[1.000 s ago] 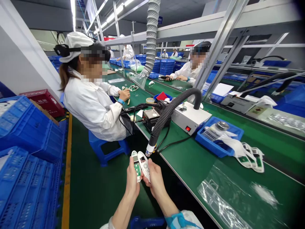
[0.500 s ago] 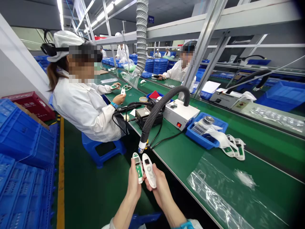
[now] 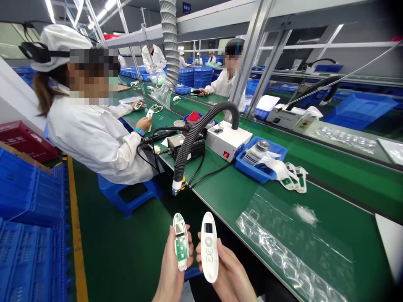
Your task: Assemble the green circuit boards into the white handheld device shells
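My left hand (image 3: 171, 262) is closed around a white oval housing half with a green circuit board (image 3: 181, 247), a small screen at its upper end. In my right hand (image 3: 231, 268) is the matching white oval cover (image 3: 209, 256). The cover has a dark display window and round button shapes, and stands nearly upright with that face toward me. A gap separates the two pieces. Both hands are in front of the green workbench's near edge, below the nozzle of a black flexible hose (image 3: 179, 170).
A white box unit (image 3: 228, 140) carries the hose. Beside it a blue tray (image 3: 258, 170) holds white strips and a metal round; several circuit-board housings lie at its edge. Clear plastic sheets (image 3: 283, 251) cover the bench at right. A co-worker (image 3: 88, 134) sits at left, handling similar parts.
My hands have moved apart, and the cover has come away from beside the circuit-board half and turned more upright. The camera has turned, so the bench has shifted left in view.
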Motion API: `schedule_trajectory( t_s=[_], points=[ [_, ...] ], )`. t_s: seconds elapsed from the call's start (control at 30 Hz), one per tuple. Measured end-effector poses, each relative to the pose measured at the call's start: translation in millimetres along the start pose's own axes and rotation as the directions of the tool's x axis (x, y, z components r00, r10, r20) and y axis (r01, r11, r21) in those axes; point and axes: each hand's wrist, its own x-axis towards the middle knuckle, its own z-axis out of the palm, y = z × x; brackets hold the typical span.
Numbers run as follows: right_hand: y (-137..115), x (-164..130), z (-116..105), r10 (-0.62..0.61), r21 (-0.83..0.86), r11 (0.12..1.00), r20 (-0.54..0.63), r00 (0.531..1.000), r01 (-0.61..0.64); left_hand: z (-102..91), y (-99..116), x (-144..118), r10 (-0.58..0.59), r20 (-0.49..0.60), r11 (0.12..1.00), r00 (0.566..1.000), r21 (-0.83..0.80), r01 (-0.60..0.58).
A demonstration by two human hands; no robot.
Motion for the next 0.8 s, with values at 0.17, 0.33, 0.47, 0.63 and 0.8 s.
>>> schedule_trajectory(
  t_s=[0.17, 0.33, 0.47, 0.63, 0.8],
  points=[
    [-3, -5, -3, -0.006, 0.021, 1.0, 0.003, 1.0, 0.005, 13.6, 9, -10, 0.021, 0.074, 1.0, 0.997, -0.007, -0.02],
    [-7, -10, -3, -0.027, -0.013, 1.0, -0.021, 0.999, 0.026, 19.2, 12, -15, 0.029, 0.121, 0.999, 0.992, 0.028, -0.032],
    [-7, -12, -6, -0.041, -0.011, 0.999, -0.022, 0.999, 0.04, 19.6, 9, -18, 0.03, 0.156, 0.998, 0.987, 0.044, -0.037],
    [-9, -15, -7, -0.044, 0.02, 0.999, 0.026, 0.999, 0.044, 22.1, 9, -23, 0.021, 0.152, 0.998, 0.988, 0.059, -0.03],
    [-12, -19, -8, -0.06, 0.025, 0.998, 0.065, 0.996, 0.059, 29.4, 10, -31, 0.002, 0.137, 0.994, 0.991, 0.107, -0.017]
  ],
)
